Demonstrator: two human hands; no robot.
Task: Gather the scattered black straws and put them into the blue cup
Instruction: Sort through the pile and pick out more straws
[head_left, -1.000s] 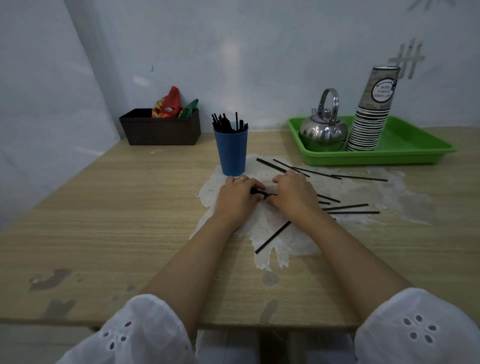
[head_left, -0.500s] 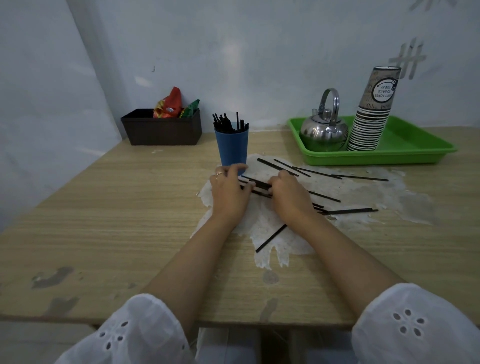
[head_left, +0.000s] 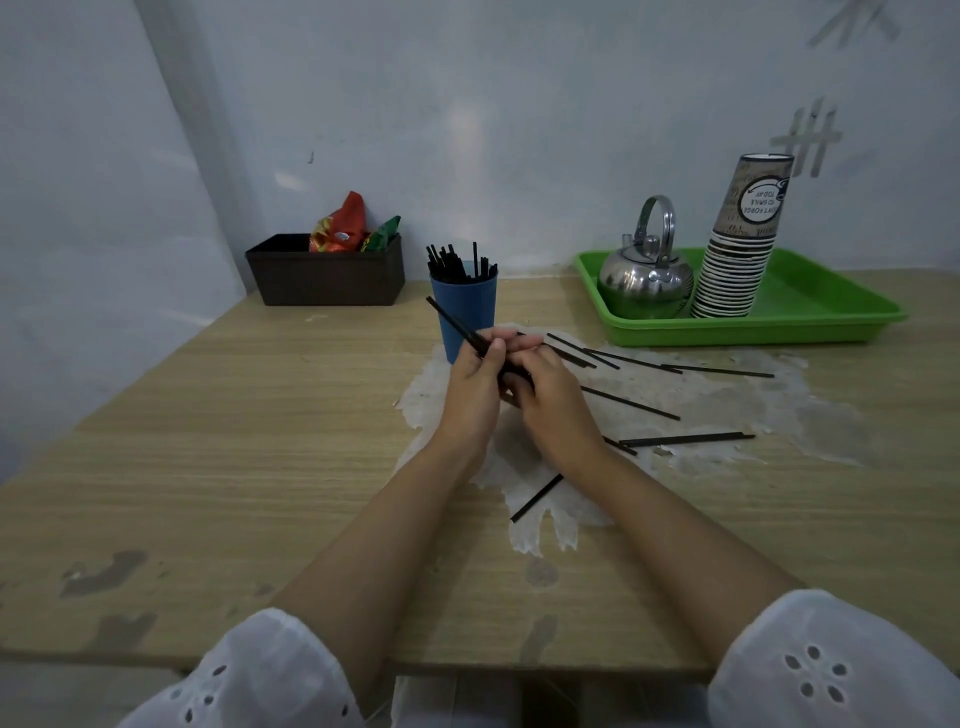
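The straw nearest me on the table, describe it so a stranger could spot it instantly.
Find the pale scuffed patch in the middle of the wooden table. At its near edge, just left of the right forearm, lies one black straw. Unlike the others farther back, it lies alone, slanting.
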